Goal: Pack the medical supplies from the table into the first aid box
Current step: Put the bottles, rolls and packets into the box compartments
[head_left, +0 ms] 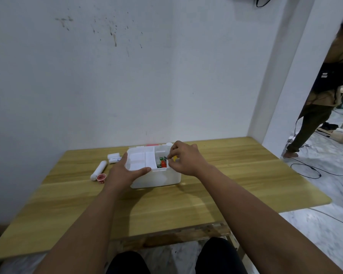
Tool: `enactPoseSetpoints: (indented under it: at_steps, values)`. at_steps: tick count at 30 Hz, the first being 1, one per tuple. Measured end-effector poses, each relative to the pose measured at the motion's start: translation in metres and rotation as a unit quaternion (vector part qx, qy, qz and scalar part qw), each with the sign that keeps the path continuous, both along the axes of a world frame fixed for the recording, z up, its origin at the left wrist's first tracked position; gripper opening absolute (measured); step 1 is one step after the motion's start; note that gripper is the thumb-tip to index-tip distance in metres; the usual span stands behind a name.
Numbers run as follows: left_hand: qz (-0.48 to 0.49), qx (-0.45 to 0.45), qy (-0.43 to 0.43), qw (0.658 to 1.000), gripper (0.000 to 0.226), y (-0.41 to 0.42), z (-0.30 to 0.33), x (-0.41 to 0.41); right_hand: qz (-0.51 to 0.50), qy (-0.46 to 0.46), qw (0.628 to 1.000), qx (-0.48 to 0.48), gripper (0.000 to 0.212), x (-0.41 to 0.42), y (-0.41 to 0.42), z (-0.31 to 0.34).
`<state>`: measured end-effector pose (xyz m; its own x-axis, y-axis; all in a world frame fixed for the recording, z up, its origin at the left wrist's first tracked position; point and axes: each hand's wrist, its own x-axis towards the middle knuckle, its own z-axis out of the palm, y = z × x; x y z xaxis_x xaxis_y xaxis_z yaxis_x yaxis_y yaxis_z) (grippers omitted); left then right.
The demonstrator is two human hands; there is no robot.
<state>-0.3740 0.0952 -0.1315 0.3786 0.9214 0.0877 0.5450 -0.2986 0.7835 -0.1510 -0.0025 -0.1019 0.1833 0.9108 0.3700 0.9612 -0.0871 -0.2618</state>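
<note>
On the wooden table [236,175], left to right: a white roll [98,170] and a small red cup [101,177] wait beside two short white rolls [114,157], all just left of the first aid box [156,178]. Our left hand [125,172] lies spread against the box's left end, thumb along the near rim, steadying it. Inside, a white tray [141,161] sits beside a red-capped item [163,164]. Our right hand [184,159] hovers over the open right section, fingers pinched on something small and yellow [175,158], possibly a packet. The rolls look light and soft; we judge them best gripped around the middle. The thin-walled box should slide easily unless braced.
</note>
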Motion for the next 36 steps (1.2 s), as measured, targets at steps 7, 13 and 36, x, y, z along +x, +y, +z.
enactPoseSetpoints:
  at_steps: [7, 13, 36]
  values:
    - [-0.008, -0.002, 0.000, 1.000, 0.119, 0.002, -0.002, -0.001, -0.006, 0.145, 0.985, 0.090, 0.018, 0.001, 0.005, -0.001]
    - [-0.020, -0.011, 0.002, 1.000, 0.135, 0.007, -0.002, -0.006, -0.056, 0.167, 0.979, 0.099, 0.055, -0.001, 0.013, 0.002]
    - [0.006, 0.009, -0.003, 1.000, 0.115, 0.001, -0.002, 0.001, -0.015, 0.242, 0.970, 0.007, 0.058, -0.002, 0.022, -0.018]
